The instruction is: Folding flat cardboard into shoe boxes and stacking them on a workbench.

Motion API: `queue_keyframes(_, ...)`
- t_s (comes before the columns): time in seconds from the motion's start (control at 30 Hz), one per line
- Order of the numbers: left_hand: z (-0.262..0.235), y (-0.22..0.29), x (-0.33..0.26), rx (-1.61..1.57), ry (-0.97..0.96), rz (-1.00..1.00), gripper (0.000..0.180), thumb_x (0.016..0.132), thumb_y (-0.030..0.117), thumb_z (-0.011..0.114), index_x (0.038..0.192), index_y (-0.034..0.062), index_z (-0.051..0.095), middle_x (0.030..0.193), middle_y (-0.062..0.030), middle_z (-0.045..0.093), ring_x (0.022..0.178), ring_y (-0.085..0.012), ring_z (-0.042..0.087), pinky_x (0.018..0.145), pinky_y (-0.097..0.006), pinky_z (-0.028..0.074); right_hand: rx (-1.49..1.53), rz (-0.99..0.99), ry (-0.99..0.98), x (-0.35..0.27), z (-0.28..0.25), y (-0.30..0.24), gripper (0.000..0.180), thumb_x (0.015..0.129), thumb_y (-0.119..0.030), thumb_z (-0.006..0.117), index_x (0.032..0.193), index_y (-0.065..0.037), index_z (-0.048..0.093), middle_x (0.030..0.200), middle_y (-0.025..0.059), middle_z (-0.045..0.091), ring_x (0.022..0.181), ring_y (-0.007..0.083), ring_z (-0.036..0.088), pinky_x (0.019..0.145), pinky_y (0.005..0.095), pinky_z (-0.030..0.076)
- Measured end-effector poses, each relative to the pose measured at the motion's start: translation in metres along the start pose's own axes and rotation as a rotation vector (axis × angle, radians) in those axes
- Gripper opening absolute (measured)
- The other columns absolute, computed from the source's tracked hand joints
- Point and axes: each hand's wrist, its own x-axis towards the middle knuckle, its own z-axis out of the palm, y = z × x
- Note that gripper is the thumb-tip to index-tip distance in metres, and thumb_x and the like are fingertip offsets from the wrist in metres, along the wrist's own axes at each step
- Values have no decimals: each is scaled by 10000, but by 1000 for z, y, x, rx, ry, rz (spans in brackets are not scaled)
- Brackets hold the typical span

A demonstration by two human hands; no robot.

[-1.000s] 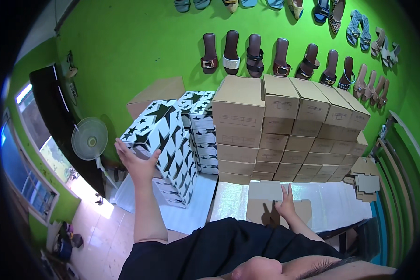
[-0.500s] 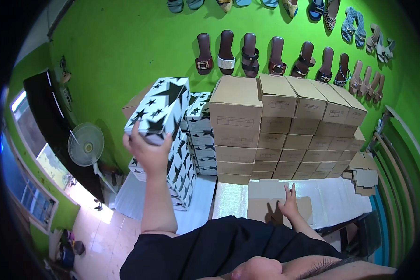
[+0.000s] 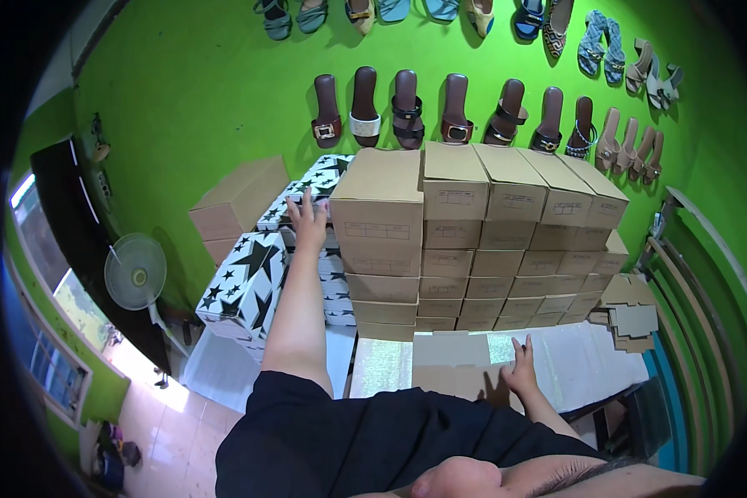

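My left hand reaches far forward over the left side of the table. Its fingers are spread against the near end of a white box with black stars, which lies on top of the rear stack. Closer to me, beside my left forearm, stands another stack of star-patterned boxes. My right hand hovers over or rests on a flat brown cardboard sheet, fingers apart and nothing in them; contact is hard to tell.
Brown cardboard boxes are piled in rows along the wall, with more brown boxes at the back left. Flattened cardboard pieces lie at the right end. A white fan stands left, and sandals hang on the green wall.
My left hand has carried the star-patterned box forward onto the rear stack, and its grip has loosened to spread fingers. My right hand stays near the flat cardboard. The whole view has shifted slightly.
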Motion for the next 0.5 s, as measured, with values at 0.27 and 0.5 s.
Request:
queue_keyframes(0.27, -10, -27, -8, -163, -119, -45, 654, 1040, 535, 276, 1580, 178, 175, 1627, -255, -3, 1496, -458, 14, 1209, -475, 93, 26, 5, -2, 0, -8, 19, 834, 728, -92, 707, 1487, -103, 360, 1600, 272, 84, 1372, 481, 358, 1106, 480, 390)
queue_keyframes(0.5, -56, 65, -134, 161, -175, 151, 896, 853, 418, 683, 1558, 87, 238, 1627, -233, 112, 1494, -451, 94, 1188, -537, 145, -9, -89, 26, 26, -6, -25, 816, 754, -83, 730, 1480, -106, 357, 1604, 259, 88, 1385, 471, 342, 1113, 475, 381)
